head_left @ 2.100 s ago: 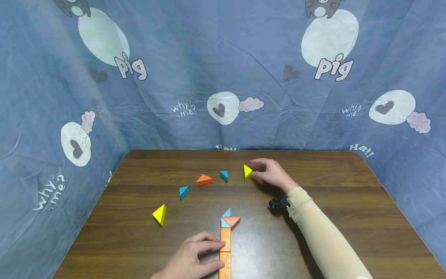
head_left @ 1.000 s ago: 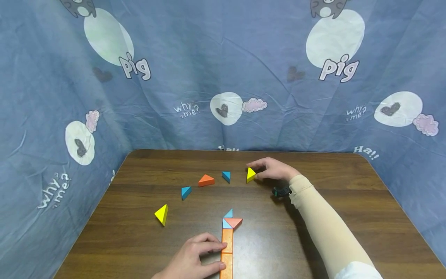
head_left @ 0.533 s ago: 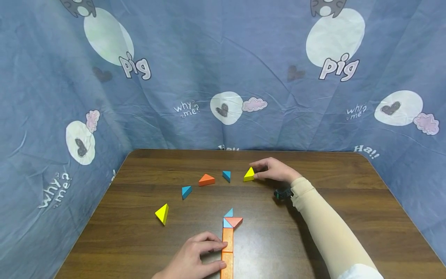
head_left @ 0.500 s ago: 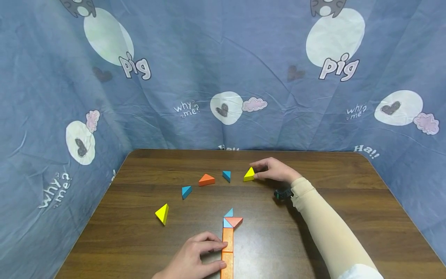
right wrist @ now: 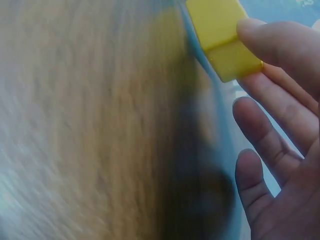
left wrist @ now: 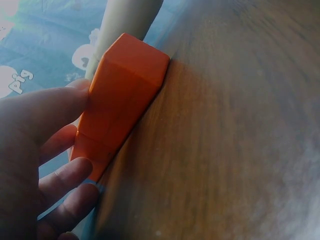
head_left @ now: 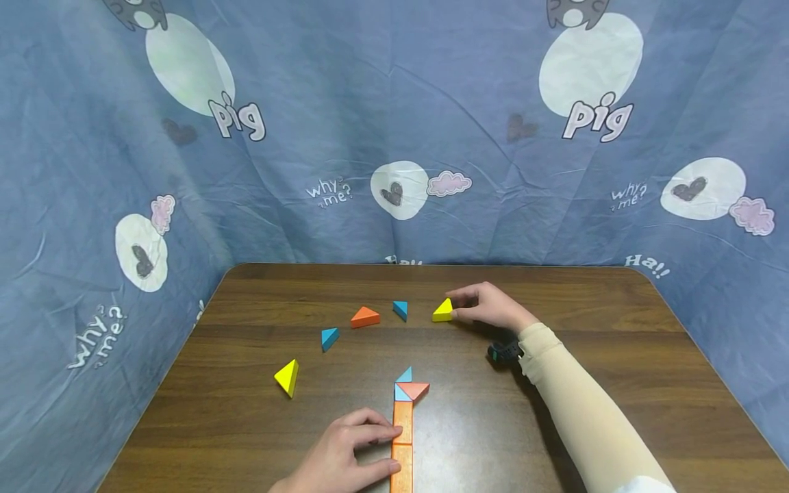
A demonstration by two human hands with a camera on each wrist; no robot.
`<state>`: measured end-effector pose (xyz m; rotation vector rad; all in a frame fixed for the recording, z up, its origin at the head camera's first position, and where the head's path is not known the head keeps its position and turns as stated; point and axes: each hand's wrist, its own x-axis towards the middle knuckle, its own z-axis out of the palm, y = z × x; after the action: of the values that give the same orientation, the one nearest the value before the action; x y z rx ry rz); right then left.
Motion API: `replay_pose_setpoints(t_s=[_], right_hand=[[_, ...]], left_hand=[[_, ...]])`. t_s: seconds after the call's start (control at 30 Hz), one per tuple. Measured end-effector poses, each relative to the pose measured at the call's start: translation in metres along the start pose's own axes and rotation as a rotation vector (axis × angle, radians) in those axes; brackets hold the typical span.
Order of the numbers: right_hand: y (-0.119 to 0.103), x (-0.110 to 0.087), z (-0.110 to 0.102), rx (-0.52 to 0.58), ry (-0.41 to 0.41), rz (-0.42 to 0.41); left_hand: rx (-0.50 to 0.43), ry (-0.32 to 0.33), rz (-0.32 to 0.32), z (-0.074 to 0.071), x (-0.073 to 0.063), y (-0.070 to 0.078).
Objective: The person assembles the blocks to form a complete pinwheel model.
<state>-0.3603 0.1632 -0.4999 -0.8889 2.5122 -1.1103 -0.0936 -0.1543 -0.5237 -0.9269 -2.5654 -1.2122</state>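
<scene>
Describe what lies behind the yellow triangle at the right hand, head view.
Behind the yellow triangle, the wooden tabletop and then the blue curtain show; whatever the triangle and right hand cover cannot be seen.

Wood-grain surface [head_left: 555, 424]: two orange blocks [head_left: 403, 419] end to end, light-blue triangles [head_left: 405, 376] and a salmon triangle [head_left: 416, 390] at their far end. Arc beyond: two yellow triangles [head_left: 285, 378], two blue triangles [head_left: 329, 338], one orange triangle [head_left: 366, 317].

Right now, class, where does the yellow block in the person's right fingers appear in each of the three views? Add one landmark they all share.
Head: the yellow block is just right of centre, below mid-height, in the right fingers.
Left wrist: not in it.
Right wrist: at the top, right of centre, cut off by the upper edge.
Shared landmark: the brown wooden tabletop.
</scene>
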Motion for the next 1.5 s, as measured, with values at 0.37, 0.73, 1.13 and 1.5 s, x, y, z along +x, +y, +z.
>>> replay_pose_setpoints(t_s=[0.37, 0.73, 1.13, 1.5], right_hand=[[-0.014, -0.004, 0.009, 0.006, -0.033, -0.069], [-0.032, -0.003, 0.02, -0.02, -0.086, -0.136], [-0.05, 0.005, 0.029, 0.002, -0.186, -0.229], [-0.066, 0.018, 0.044, 0.034, -0.292, -0.278]], left_hand=[[0.016, -0.014, -0.037, 0.0, 0.0, -0.001], [0.01, -0.015, -0.028, 0.0, -0.001, -0.001], [0.014, -0.004, 0.003, -0.001, 0.0, -0.001], [-0.003, -0.027, -0.025, -0.001, 0.001, -0.001]])
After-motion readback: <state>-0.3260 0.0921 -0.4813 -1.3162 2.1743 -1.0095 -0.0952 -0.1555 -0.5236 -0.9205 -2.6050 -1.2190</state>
